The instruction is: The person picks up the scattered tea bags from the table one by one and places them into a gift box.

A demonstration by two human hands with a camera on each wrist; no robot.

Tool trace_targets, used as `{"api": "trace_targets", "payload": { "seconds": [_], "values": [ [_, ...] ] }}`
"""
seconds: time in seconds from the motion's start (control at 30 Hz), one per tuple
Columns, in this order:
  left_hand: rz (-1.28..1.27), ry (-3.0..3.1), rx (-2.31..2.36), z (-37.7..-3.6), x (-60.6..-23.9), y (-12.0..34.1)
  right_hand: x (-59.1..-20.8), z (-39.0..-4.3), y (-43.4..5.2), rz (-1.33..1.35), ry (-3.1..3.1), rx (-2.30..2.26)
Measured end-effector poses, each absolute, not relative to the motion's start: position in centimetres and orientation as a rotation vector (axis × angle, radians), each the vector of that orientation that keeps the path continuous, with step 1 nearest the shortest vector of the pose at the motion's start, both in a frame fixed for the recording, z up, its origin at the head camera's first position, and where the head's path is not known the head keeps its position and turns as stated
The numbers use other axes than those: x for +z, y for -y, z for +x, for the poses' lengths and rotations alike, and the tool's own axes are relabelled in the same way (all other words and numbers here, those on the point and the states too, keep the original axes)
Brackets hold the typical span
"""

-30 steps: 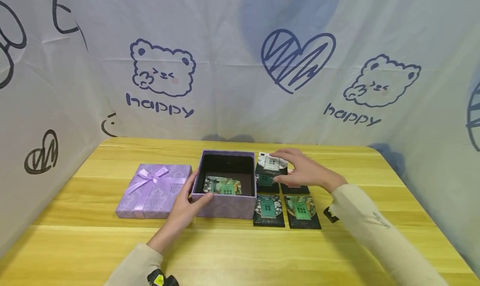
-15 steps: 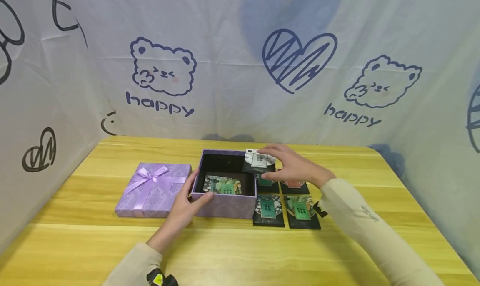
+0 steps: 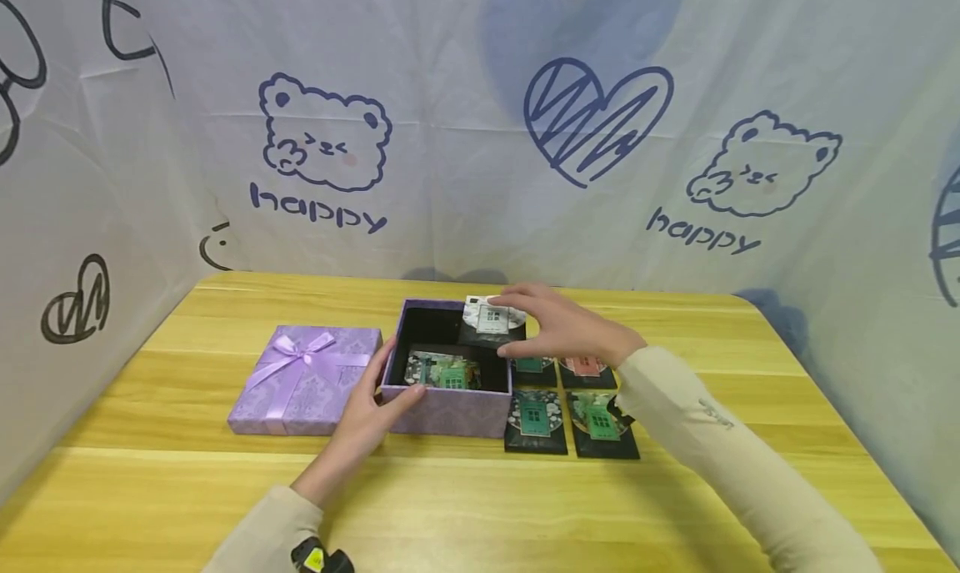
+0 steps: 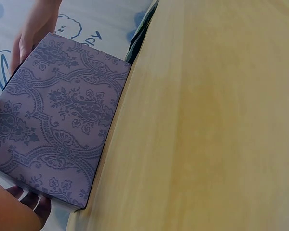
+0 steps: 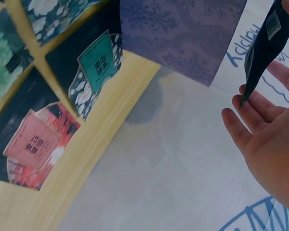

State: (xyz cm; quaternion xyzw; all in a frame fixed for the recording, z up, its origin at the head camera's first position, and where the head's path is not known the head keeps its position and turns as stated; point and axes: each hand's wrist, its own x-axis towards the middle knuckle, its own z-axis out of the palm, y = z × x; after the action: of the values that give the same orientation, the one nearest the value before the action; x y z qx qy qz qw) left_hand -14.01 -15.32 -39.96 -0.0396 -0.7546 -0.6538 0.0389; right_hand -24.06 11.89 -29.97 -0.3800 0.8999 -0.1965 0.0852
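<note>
In the head view a purple patterned gift box [image 3: 450,414] stands uncovered on the table, its inside dark. My left hand [image 3: 366,414] grips its left side, thumb over the front rim and fingers along the wall; the left wrist view shows the box's patterned front [image 4: 62,106]. My right hand [image 3: 566,327] pinches a flat black-and-white packet [image 3: 491,321] over the box's right rear rim. In the right wrist view this packet [image 5: 266,45] is seen on its dark, barcoded back. Green-patterned packets [image 3: 442,371] lie inside the box.
The purple lid [image 3: 307,389] with a ribbon bow lies left of the box. To its right lie several packets: two teal-labelled ones [image 3: 535,423], a red-labelled one [image 3: 587,369] and a green-labelled one [image 3: 602,423]. A printed white cloth [image 3: 450,164] hangs behind the table.
My right hand has carried the black-and-white packet leftward, from above the packets on the table to over the box. The left hand has kept its grip on the box.
</note>
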Motion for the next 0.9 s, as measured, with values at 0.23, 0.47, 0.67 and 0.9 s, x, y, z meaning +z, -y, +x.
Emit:
{"api": "trace_targets", "payload": {
  "seconds": [0.23,0.47,0.67,0.9],
  "values": [
    [-0.114,2.308,-2.032,-14.0,-40.0,15.3,-30.3,-24.0,-10.4,-1.166,-2.643,-0.583],
    [-0.118,2.291,-2.046,-14.0,-40.1,15.4,-31.1,-23.9,-8.6,-1.159,-2.614,-0.638],
    [-0.111,2.296,-2.05,-14.0,-40.0,15.5,-31.5,-24.1,-8.0,-1.137,-2.611,-0.602],
    [-0.12,2.293,-2.05,-14.1,-40.1,15.4,-31.4,-24.4,-7.9,-1.13,-2.578,-0.6]
  ]
}}
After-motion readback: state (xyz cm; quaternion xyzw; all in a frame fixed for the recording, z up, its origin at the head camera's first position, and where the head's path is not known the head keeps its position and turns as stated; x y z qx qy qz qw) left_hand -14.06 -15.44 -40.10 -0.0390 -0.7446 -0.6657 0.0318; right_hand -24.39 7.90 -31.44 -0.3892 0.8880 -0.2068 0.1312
